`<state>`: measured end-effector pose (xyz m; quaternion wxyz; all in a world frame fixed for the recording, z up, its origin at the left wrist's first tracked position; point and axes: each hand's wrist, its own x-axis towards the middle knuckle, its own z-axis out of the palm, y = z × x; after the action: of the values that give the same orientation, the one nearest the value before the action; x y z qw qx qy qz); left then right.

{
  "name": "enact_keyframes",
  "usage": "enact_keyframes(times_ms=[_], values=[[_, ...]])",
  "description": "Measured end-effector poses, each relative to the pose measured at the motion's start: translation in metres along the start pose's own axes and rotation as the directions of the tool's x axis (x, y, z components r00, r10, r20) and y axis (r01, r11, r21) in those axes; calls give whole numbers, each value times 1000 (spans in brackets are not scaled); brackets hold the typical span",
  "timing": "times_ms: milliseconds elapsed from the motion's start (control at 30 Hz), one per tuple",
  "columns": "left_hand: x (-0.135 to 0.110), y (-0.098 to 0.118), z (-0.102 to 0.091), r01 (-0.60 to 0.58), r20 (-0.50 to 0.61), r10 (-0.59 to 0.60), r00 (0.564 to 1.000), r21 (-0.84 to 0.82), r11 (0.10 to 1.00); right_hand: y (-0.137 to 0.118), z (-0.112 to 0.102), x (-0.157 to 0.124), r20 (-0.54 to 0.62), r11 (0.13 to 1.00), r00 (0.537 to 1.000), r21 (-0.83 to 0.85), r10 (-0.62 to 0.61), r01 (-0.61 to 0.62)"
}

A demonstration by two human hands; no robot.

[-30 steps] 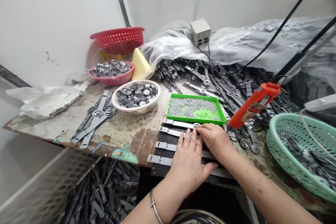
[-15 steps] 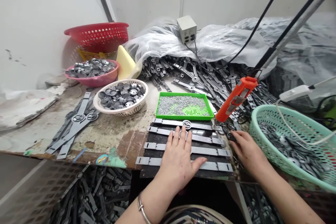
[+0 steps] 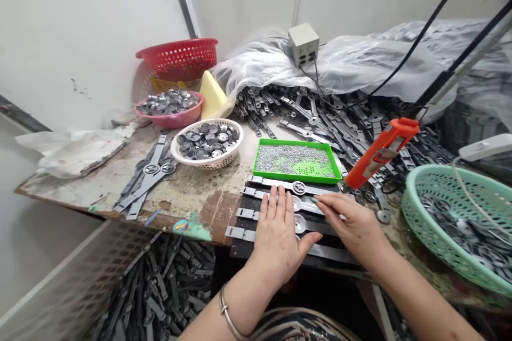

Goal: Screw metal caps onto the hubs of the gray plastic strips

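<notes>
Several flat grey metal strips, each with a round centre, lie in a row on a black mat. The farthest strip (image 3: 276, 183) carries a spoked disc (image 3: 298, 187) in its centre; the round cup (image 3: 300, 224) of a nearer strip shows bare. My left hand (image 3: 278, 240) rests flat across the strips, fingers stretched out and thumb spread. To its right, my right hand (image 3: 352, 224) is closed in a pinch above the second strip. What its fingertips hold is mostly hidden.
Behind the strips is a green tray (image 3: 338, 176) of tiny metal bits. An orange electric screwdriver (image 3: 380, 154) hangs at right, by a mint basket (image 3: 416, 224) of round parts. At left stand a cream basket (image 3: 212, 164), a pink bowl (image 3: 172, 121) and crossed loose strips (image 3: 150, 170).
My right hand has moved left from the small round parts beside the mat to the second strip. My left hand stays flat on the strips. The camera view has turned slightly left.
</notes>
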<state>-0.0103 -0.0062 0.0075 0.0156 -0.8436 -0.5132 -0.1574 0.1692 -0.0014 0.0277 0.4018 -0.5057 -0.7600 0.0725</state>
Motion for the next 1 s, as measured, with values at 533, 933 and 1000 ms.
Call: enact_keyframes(times_ms=[533,933,1000], values=[[-4,-7,7,1,89,-2,996,13,1000,1,47,7,265,941,950,-246,-167,234],[-2,-7,6,-16,100,10,995,61,998,72,-38,-55,-59,861,987,-483,147,-157],[-2,-7,5,-24,96,16,995,80,996,96,-41,-73,-65,816,981,-547,181,-187]])
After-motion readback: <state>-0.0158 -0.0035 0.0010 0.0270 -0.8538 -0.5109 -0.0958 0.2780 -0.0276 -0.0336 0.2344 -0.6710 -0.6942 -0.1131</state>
